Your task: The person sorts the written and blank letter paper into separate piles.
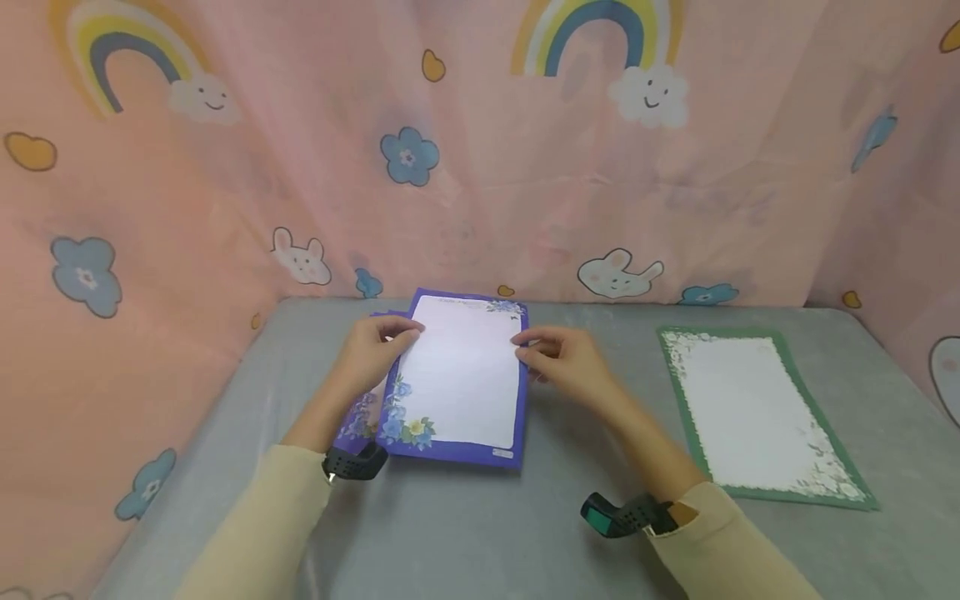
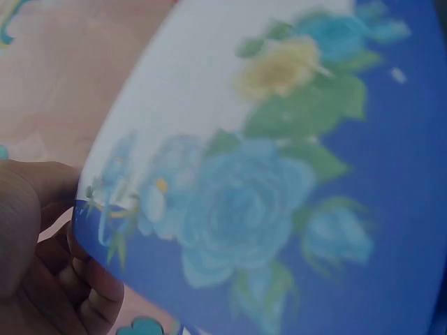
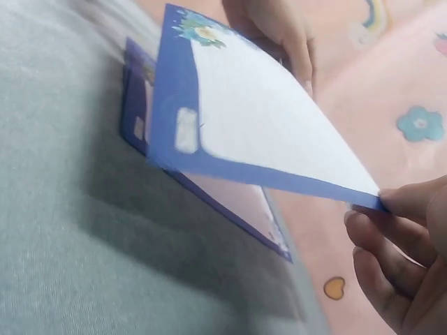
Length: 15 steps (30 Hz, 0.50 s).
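A sheet of purple-bordered paper (image 1: 465, 375) with blue flowers in two corners is held up over the table by both hands. My left hand (image 1: 375, 350) pinches its left edge between thumb and fingers; my right hand (image 1: 566, 358) pinches the right edge. In the right wrist view the raised sheet (image 3: 258, 125) stands apart from more purple-bordered paper (image 3: 230, 202) lying below it. That lower paper (image 1: 358, 421) shows past the left side of the raised sheet in the head view, mostly hidden. Blue roses on the sheet (image 2: 237, 209) fill the left wrist view, blurred.
At the right of the grey table (image 1: 480, 533) lies green-bordered paper (image 1: 765, 408) with white flowers. A pink curtain (image 1: 480, 208) printed with rainbows, rabbits and flowers hangs behind the table. Each wrist wears a black band (image 1: 356, 462).
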Each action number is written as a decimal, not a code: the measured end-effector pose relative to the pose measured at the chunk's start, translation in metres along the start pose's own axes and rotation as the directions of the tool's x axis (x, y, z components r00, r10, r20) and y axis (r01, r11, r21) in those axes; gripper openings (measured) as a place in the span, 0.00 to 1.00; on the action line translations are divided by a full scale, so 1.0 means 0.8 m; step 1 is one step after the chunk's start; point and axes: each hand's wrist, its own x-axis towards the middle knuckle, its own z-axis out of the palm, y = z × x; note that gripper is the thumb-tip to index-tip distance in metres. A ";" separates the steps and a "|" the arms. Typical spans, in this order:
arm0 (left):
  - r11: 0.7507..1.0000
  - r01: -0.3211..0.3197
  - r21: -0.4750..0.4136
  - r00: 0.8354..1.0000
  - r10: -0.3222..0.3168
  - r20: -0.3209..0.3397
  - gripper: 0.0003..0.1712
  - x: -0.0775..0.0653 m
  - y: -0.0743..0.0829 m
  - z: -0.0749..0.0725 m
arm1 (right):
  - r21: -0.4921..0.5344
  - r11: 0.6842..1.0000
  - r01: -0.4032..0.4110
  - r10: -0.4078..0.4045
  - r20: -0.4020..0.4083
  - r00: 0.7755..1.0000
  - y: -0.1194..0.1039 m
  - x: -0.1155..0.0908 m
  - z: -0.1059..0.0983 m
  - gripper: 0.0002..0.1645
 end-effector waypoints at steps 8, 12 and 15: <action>0.990 -0.006 0.144 0.998 -0.004 0.068 0.17 0.014 -0.031 -0.022 | 0.004 1.000 0.018 -0.018 0.022 1.000 -0.011 0.025 0.033 0.12; 0.988 0.028 0.155 0.996 -0.039 0.074 0.18 0.014 -0.040 -0.030 | 0.034 0.999 0.008 -0.009 0.022 1.000 -0.007 0.035 0.049 0.12; 0.986 0.048 0.157 0.994 -0.062 0.088 0.19 0.015 -0.045 -0.033 | 0.071 0.997 -0.015 0.014 0.018 1.000 -0.002 0.040 0.061 0.11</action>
